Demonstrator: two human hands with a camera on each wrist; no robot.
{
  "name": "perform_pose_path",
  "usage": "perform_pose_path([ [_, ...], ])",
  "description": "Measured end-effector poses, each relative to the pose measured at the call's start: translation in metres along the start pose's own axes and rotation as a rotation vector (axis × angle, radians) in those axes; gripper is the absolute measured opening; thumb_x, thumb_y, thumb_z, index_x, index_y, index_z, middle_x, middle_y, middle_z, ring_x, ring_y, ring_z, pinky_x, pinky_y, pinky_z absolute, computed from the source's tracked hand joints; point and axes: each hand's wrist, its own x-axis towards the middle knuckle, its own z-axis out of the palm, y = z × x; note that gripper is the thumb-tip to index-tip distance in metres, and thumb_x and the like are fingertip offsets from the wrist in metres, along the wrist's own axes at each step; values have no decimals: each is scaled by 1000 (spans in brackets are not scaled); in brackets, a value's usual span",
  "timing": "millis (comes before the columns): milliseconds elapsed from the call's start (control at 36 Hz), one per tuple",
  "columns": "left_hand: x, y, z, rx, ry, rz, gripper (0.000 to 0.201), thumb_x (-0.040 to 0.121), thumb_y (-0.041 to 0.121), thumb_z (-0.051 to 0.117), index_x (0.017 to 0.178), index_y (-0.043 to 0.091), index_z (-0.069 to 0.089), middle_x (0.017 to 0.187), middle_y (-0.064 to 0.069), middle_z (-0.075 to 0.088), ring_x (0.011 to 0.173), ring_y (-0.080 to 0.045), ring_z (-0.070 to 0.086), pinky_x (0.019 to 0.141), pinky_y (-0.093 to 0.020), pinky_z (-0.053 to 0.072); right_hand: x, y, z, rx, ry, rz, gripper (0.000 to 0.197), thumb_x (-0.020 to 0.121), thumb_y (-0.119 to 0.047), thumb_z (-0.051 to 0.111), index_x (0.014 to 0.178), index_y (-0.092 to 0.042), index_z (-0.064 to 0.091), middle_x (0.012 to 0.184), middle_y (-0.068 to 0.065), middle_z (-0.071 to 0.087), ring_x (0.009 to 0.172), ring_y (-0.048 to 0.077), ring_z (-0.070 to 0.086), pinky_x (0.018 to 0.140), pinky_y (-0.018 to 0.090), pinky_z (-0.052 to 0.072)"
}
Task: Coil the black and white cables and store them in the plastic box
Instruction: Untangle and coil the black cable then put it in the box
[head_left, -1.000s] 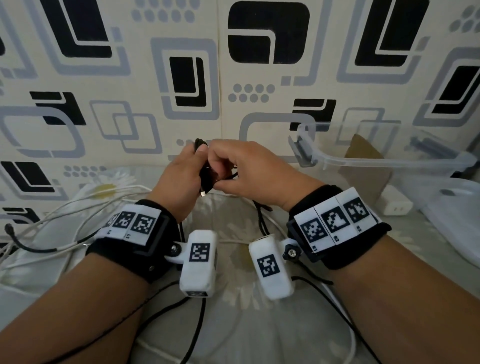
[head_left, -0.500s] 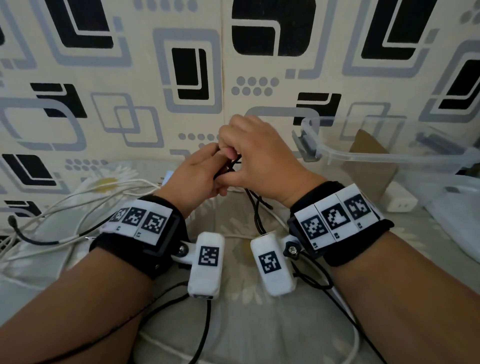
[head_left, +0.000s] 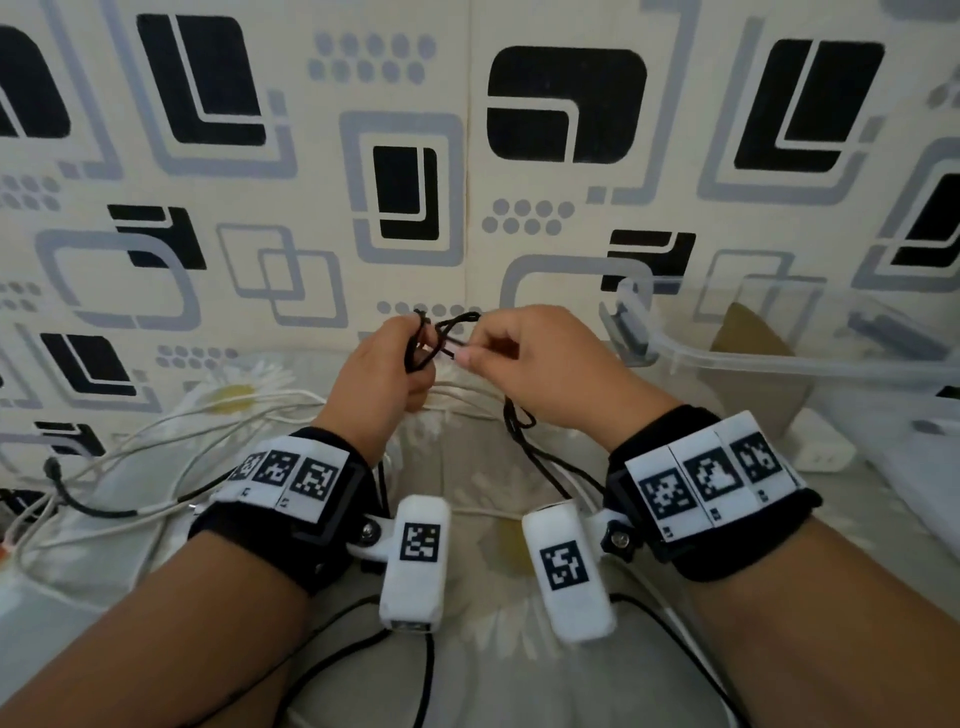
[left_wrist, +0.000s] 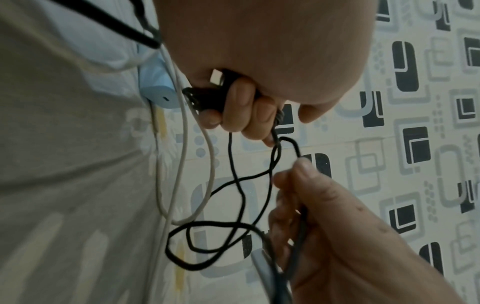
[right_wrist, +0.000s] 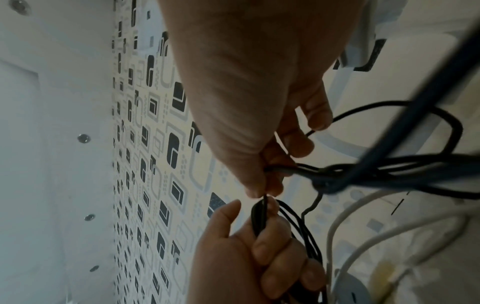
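Observation:
The thin black cable is stretched in a small loop between my two raised hands. My left hand grips several gathered loops and the plug in its curled fingers. My right hand pinches the strand between thumb and forefinger just beside the left hand. The rest of the black cable hangs down in loose loops to the bed. White cables lie tangled at the left. The clear plastic box stands open at the right.
A white charger block lies in front of the box, and a brown card shows through its wall. A light-blue round device sits under the white cables. Another black lead lies far left. The patterned wall is close behind.
My hands were clasped together over the cable; now they have drawn a little apart and the right hand has pulled a loop out to the right.

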Motion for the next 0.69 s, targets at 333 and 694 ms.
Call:
perform_pose_path([
  [333, 2, -11, -5, 402, 80, 171, 22, 91, 39, 62, 73, 28, 58, 46, 22, 50, 45, 4, 47, 59, -28, 34, 8, 5, -17, 555, 556, 259, 31, 99, -28, 48, 72, -17, 57, 45, -17, 45, 46, 1, 38, 55, 23, 35],
  [694, 13, -5, -26, -144, 340, -67, 39, 102, 39, 41, 74, 14, 52, 40, 11, 25, 34, -9, 20, 44, -25, 20, 8, 18, -57, 626, 984, 356, 31, 99, -30, 43, 71, -24, 52, 72, 0, 56, 65, 14, 48, 63, 32, 43],
])
